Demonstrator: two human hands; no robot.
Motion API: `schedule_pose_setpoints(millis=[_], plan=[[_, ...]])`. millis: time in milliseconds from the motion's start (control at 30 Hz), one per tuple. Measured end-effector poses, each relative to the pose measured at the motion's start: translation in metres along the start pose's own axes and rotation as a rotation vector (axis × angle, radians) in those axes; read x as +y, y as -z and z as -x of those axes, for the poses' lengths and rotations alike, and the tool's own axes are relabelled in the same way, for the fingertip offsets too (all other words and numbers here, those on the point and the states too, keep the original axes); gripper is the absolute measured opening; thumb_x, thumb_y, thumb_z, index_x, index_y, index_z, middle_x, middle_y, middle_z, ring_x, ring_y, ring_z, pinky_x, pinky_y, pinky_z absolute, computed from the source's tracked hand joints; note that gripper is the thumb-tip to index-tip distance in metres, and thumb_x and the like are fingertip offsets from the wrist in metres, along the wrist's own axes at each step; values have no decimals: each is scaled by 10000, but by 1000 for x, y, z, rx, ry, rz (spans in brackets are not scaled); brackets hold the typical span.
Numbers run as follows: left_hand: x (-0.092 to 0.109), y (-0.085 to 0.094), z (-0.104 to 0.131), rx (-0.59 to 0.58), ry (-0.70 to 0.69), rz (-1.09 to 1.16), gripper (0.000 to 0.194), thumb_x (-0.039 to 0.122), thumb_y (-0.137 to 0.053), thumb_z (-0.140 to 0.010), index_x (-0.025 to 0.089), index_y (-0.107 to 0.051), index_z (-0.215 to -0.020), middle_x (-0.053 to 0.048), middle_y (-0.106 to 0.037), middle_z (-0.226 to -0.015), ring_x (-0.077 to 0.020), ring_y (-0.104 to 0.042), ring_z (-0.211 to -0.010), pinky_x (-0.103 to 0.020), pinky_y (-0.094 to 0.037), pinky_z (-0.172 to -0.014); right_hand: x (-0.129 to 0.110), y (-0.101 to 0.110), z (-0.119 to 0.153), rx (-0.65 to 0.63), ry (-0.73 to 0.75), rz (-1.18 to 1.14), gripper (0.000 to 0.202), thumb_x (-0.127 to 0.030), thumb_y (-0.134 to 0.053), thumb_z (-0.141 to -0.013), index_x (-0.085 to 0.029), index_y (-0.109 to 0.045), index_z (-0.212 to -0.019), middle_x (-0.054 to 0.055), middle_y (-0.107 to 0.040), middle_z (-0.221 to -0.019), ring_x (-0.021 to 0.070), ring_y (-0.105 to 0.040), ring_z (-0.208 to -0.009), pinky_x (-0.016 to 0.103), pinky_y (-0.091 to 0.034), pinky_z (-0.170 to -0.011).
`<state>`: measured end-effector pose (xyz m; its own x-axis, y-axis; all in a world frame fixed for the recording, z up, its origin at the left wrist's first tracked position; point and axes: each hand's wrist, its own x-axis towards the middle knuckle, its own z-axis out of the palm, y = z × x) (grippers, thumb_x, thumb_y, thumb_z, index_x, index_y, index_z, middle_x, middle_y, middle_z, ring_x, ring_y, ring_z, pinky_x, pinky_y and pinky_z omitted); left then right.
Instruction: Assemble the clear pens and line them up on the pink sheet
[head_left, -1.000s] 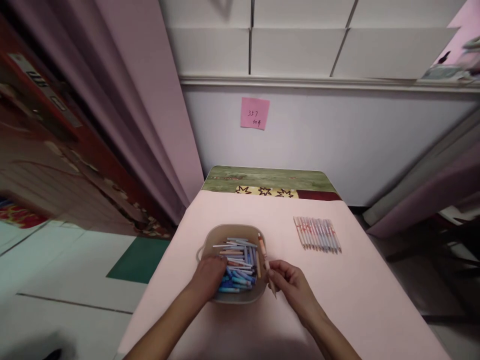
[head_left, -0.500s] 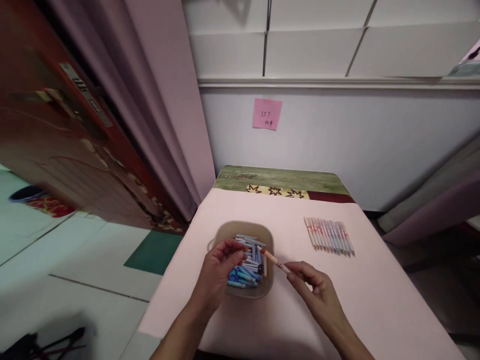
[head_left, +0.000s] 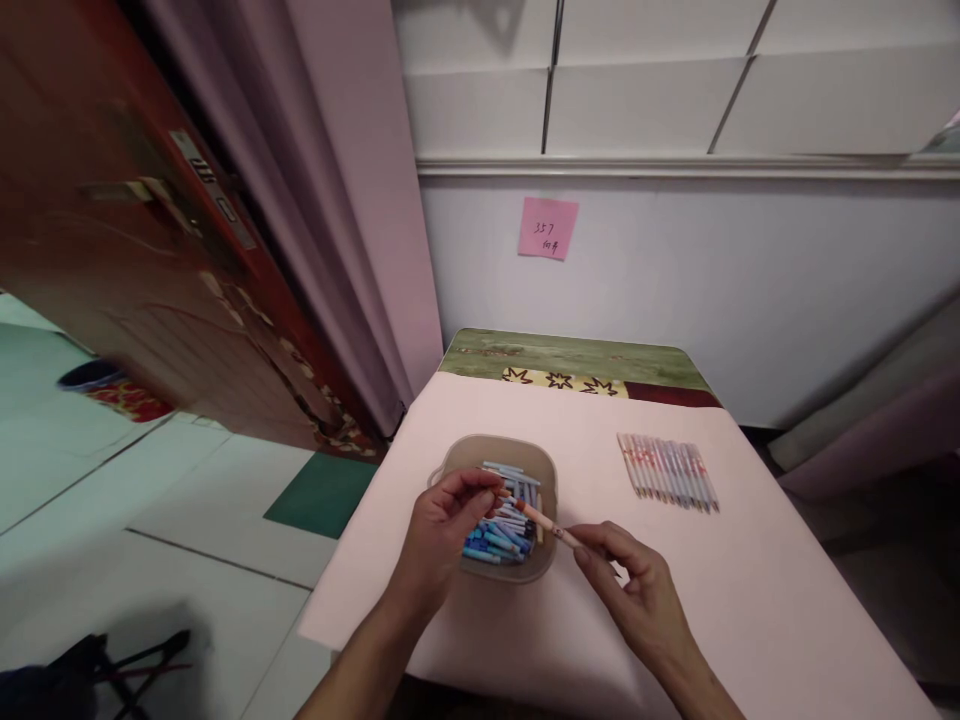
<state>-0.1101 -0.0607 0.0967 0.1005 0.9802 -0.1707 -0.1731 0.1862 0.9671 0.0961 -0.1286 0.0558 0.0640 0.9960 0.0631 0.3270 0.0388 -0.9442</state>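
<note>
My right hand [head_left: 634, 575] is closed in a pinch on the rear end of a pale peach pen [head_left: 541, 519]. The pen slants up and left, its orange-brown end pointing at my left hand. My left hand [head_left: 450, 515] is also pinched, over the storage bin, on a small orange-brown pen part [head_left: 503, 492] mostly hidden by the fingers. That part is close to the pen's end; I cannot tell whether they touch. Beneath the hands, the beige plastic bin [head_left: 517, 572] holds many loose blue, grey and white pen pieces [head_left: 495, 540].
A neat row of pens [head_left: 667, 475] lies at the right of the table's pink cover [head_left: 675, 600]. A pink note [head_left: 548, 228] is stuck on the wall behind. To the left are a red door [head_left: 150, 260], a purple curtain [head_left: 330, 200] and a black folding stand [head_left: 135, 665].
The pen's orange-brown end and the small part in my left hand are closer together. The view has shifted slightly, moving the scene a little to the right. Both hands keep their pinches.
</note>
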Motion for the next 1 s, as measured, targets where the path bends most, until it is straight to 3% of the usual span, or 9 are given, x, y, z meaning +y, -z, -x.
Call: schedule_pose_setpoints(millis=[300,500,667,867,1000], plan=[[3,2,5,-76,-48,-141,212,308,-688,-719,174,-701,-884,-68,-714,-910,-200,-656,-812,-303,-529,-731,1,0,2,-40,-19,43,302,-439,-561,-864,-223,-725,-997,74,-648,-800,199,-558,-721,218,-360,-438],[8,3,4,-107,-61,-196,226,326,-701,-705,176,-695,-874,-59,-713,-850,-202,-658,-789,-301,-530,-708,5,-5,4,-28,2,157,258,-433,-617,-832,-228,-687,-972,43,-681,-797,200,-612,-756,268,-477,-683],[4,4,1,-110,-58,-191,221,335,-707,-704,175,-682,-855,-53,-704,-807,-190,-652,-750,-280,-523,-655,4,-12,4,-41,52,202,217,-426,-594,-849,-227,-675,-823,27,-679,-744,178,-605,-681,253,-465,-637],[-1,7,-1,-93,-45,-186,235,338,-713,-699,172,-670,-861,-50,-705,-794,-192,-655,-746,-279,-519,-644,9,-16,-2,3,122,293,214,-413,-582,-861,-240,-707,-847,43,-677,-780,166,-597,-645,253,-451,-566],[-7,7,-4,-126,-39,-168,221,320,-713,-707,170,-662,-862,-48,-706,-810,-191,-659,-775,-285,-523,-690,16,-22,1,19,154,293,209,-395,-567,-877,-240,-707,-898,52,-673,-775,172,-593,-650,267,-462,-599]])
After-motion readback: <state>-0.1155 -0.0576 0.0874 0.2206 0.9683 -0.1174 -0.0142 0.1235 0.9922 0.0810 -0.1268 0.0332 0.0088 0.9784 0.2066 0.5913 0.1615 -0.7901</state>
